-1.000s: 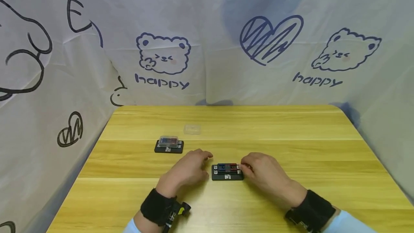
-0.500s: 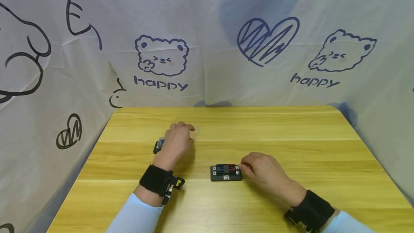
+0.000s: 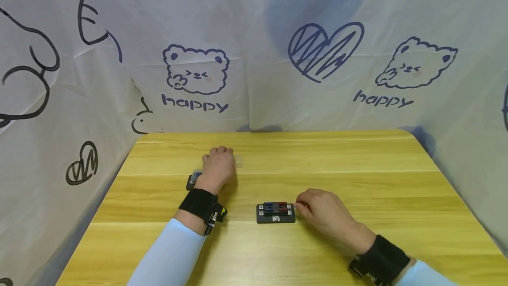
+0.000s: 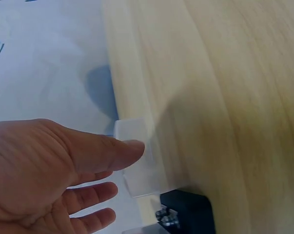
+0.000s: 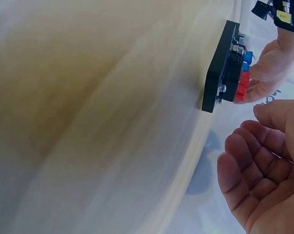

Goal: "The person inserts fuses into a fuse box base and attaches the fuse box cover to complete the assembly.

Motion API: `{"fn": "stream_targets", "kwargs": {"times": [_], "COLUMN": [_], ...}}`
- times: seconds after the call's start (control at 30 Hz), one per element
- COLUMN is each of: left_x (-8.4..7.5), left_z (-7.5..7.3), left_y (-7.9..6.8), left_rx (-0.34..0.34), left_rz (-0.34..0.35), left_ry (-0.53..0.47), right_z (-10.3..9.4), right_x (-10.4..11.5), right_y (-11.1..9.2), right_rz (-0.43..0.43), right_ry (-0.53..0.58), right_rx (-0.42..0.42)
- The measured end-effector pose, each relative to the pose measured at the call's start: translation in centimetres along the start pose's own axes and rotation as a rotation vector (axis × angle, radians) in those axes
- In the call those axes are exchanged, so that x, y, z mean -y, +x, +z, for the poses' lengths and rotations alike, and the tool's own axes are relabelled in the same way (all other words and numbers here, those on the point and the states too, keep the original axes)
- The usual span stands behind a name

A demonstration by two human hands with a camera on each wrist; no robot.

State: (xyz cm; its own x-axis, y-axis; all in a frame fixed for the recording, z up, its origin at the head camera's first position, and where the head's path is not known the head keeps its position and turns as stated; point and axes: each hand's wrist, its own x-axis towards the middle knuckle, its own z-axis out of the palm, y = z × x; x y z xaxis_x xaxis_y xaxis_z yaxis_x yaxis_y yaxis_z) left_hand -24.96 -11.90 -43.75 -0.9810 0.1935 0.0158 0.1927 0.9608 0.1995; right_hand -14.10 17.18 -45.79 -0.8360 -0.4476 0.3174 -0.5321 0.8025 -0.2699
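Note:
In the head view my left hand [image 3: 219, 167] reaches over the table's far left part, partly covering a clear plastic cover [image 3: 238, 162]. The left wrist view has my thumb lying across the clear cover [image 4: 142, 168], other fingers on its far side; the index finger is mostly hidden. A black fuse block [image 3: 275, 213] with blue and red fuses lies uncovered near the table's middle. Right beside its right end rests my right hand [image 3: 327, 215], fingers loosely curled and holding nothing. In the right wrist view a gap separates it from the fuse block [image 5: 222, 68].
A second fuse block [image 3: 190, 182] with a clear cover on top lies at the left, largely hidden behind my left hand and wrist. The wooden table [image 3: 357, 158] meets a white cloth [image 3: 254, 56] with drawings at the back and sides.
My left hand has moved from beside the uncovered fuse block up and left to the loose clear cover. My right hand has stayed beside the block.

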Motion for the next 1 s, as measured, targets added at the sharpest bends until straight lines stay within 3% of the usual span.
{"fn": "stream_targets", "kwargs": {"times": [0.37, 0.8, 1.0], "left_x": [0.5, 0.5, 0.5], "left_z": [0.7, 1.2, 1.3], "left_y": [0.4, 0.5, 0.0], "left_rx": [0.072, 0.061, 0.019], "left_rz": [-0.056, -0.037, 0.001], "left_ry": [0.029, 0.002, -0.016], "right_z": [0.2, 0.3, 0.3], "right_x": [-0.1, -0.3, -0.2], "right_y": [-0.3, -0.4, -0.4], "right_rz": [0.028, 0.012, 0.035], "right_ry": [0.011, 0.011, 0.022], "right_rx": [0.002, -0.011, -0.002]}}
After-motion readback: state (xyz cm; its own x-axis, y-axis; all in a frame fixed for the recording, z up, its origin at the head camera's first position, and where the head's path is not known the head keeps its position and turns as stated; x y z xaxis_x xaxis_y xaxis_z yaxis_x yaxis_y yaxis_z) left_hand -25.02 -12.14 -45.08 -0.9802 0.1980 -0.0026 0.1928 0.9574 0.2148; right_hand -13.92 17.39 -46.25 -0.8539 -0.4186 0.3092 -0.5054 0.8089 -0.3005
